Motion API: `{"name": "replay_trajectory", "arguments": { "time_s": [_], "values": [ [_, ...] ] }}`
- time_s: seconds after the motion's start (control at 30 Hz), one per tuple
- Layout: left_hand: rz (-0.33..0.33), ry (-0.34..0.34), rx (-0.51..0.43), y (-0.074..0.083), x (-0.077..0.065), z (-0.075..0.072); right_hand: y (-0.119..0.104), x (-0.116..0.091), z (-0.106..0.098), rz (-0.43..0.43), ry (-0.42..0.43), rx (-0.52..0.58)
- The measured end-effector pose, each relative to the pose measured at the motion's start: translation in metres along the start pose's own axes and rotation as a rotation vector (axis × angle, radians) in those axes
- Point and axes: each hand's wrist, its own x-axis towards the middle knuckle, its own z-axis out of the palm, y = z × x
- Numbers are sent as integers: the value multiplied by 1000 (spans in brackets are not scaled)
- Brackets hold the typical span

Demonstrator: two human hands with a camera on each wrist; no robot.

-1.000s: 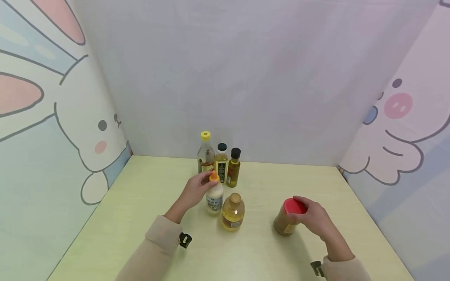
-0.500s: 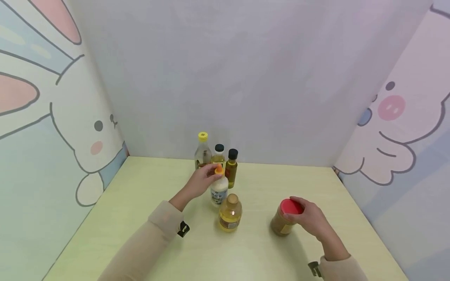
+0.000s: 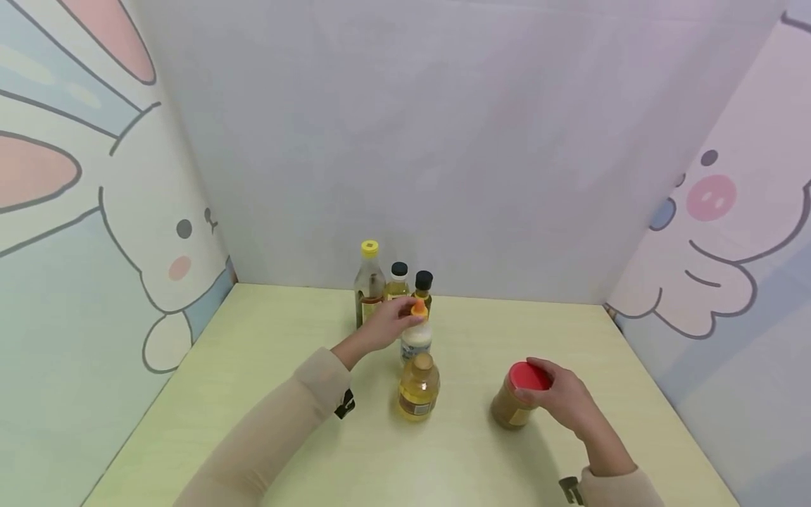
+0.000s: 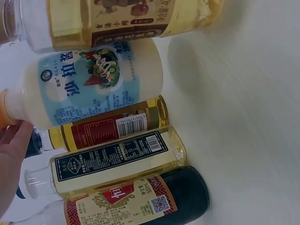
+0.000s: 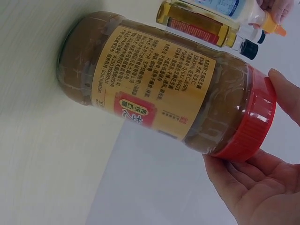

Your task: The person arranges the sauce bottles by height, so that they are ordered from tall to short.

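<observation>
3 bottles (image 3: 397,289) stand at the back of the table (image 3: 291,317), a dressing bottle (image 3: 415,343) before the rightmost, an oil bottle (image 3: 419,391) before that, a jar (image 3: 510,405) well to the right.

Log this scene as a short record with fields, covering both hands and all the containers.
Left hand: left hand pinches the orange cap of the white bottle
Right hand: right hand grips the jar by its red lid
Untouched, nearer the person than the white bottle: tan-capped bottle
Back group, left to right in the head view: yellow-capped bottle, white-necked bottle, black-capped bottle
Surface: pale table
Unclear: whether the white bottle touches the table
</observation>
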Motion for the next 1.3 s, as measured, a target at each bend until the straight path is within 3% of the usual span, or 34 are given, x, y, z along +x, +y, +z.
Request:
{"name": "replay_trajectory", "arguments": {
  "time_s": [0.67, 0.83, 1.0, 1.3],
  "values": [
    [77, -49, 73, 11, 36, 33, 5, -1, 2, 28, -3, 28],
    [44, -57, 61, 10, 41, 39, 6, 1, 4, 19, 4, 46],
    [77, -63, 63, 9, 45, 43, 5, 1, 4, 10, 4, 59],
    [86, -13, 82, 7, 54, 54, 6, 0, 3, 23, -1, 66]
  ]
}}
